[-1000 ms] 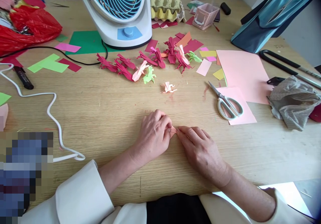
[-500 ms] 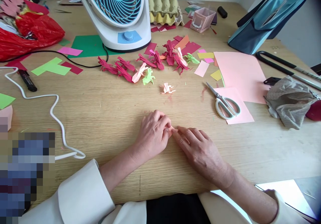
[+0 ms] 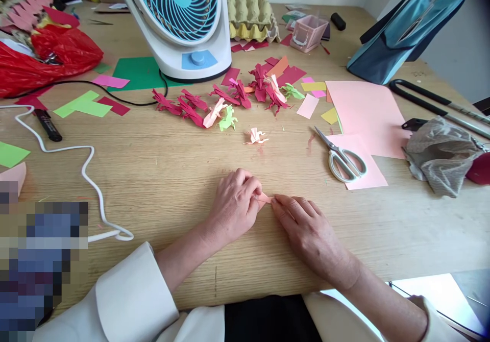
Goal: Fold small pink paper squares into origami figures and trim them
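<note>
Between my hands lies a small folded piece of pink paper [image 3: 263,199], low against the table; most of it is hidden under my fingers. My left hand [image 3: 237,204] pinches its left end. My right hand [image 3: 306,229] has its fingertips closed on the narrow right tip. Just beyond sits a pale pink folded paper figure [image 3: 255,136], with thin limbs sticking out. Farther back is a row of crimson folded figures [image 3: 189,111], together with a light pink one [image 3: 215,113] and a green one [image 3: 228,119].
Scissors [image 3: 344,161] rest on pink paper sheets [image 3: 367,112] at the right. A white fan [image 3: 197,58] stands at the back, near an egg carton [image 3: 252,13]. A white cable [image 3: 90,171] and a black marker [image 3: 48,126] lie at the left.
My right hand has shifted slightly to the right, so more of the pink paper shows between my hands. My left hand keeps its pinch. The view has tilted a little.
</note>
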`<state>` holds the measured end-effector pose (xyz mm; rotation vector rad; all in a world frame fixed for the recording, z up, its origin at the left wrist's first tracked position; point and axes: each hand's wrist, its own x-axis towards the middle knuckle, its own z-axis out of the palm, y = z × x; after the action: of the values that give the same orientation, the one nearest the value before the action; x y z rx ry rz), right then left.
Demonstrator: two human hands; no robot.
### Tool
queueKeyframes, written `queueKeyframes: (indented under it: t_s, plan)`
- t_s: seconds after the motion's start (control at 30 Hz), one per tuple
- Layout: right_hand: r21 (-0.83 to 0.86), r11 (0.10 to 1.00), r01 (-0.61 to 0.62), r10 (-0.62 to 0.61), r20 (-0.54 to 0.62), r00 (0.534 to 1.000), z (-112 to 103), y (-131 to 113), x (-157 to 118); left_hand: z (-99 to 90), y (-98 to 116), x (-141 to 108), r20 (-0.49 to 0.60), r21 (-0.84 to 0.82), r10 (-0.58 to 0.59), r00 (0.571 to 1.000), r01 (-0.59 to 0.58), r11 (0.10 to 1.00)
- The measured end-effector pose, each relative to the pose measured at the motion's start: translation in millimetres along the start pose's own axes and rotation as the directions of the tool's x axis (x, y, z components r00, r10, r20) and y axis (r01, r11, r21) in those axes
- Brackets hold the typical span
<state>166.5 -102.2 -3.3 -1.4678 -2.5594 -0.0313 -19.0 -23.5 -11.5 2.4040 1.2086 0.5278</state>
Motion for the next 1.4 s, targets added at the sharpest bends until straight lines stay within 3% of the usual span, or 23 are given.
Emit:
queueKeyframes:
  t_s: [0.33, 0.57, 0.73, 1.2, 1.3, 1.4]
  plan:
    - [0.122, 0.992, -0.006, 0.016, -0.077, 0.997, 5, 3, -3, 4.2, 8, 5, -0.031, 0.115, -0.076, 0.997, 0.079, 0.990]
    - [0.200, 0.979, -0.050, 0.080, -0.145, 0.986, 11, 5, -8, -1.9, -7, 0, 0.007, -0.057, 0.023, 1.000, -0.022, 0.998]
    - [0.273, 0.958, -0.089, 0.139, -0.169, 0.976, 11, 7, -6, -5.4, -11, -2, -0.009, -0.081, 0.083, 0.997, -0.083, 0.993]
    - [0.353, 0.925, -0.141, 0.189, -0.104, 0.976, 5, 10, 6, -23.5, -12, -2, 0.133, 0.051, -0.042, 0.990, 0.036, 0.998]
    - [0.406, 0.900, -0.156, 0.200, -0.068, 0.977, 0, 10, 10, -21.8, -11, -3, 0.144, -0.025, -0.059, 0.988, 0.064, 0.998]
    - [0.524, 0.828, -0.200, 0.230, 0.008, 0.973, -8, 10, 18, -19.7, -12, -3, 0.139, -0.222, -0.114, 0.984, 0.143, 0.965]
